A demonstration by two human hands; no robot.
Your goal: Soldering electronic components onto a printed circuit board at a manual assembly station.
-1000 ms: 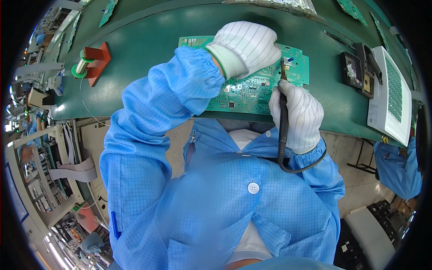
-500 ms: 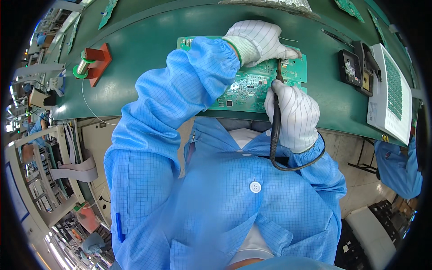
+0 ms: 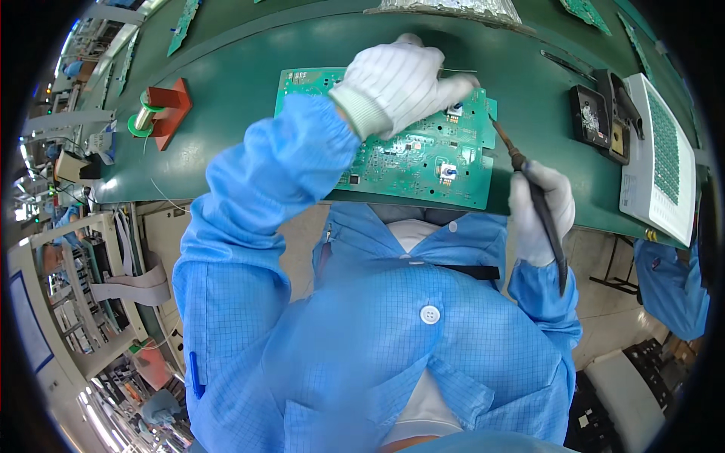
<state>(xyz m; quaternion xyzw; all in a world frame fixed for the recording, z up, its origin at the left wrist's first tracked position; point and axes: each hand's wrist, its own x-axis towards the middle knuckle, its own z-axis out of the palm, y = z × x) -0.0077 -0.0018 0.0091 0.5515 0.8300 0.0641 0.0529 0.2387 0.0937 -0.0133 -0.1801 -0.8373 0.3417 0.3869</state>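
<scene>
A green circuit board lies before me on the bench, with small parts and two white square components on its right side. My left hand, in a striped white glove, is over its upper part with the fingers closed; the fingertips are slightly blurred. From it sticks out a thin, pale length of solder wire. A soldering iron with a dark handle is gripped by my gloved right hand beyond the board's right edge. Its tip points up and left, near that edge.
A solder reel on a red stand is at the left, its wire trailing forward. On the right are a black tray of small bits, an iron holder and a white box. A foil-covered object lies at the back.
My right hand has drawn the soldering iron off the board, to the right and nearer me. My left hand and its wire have moved left, and the board has shifted left.
</scene>
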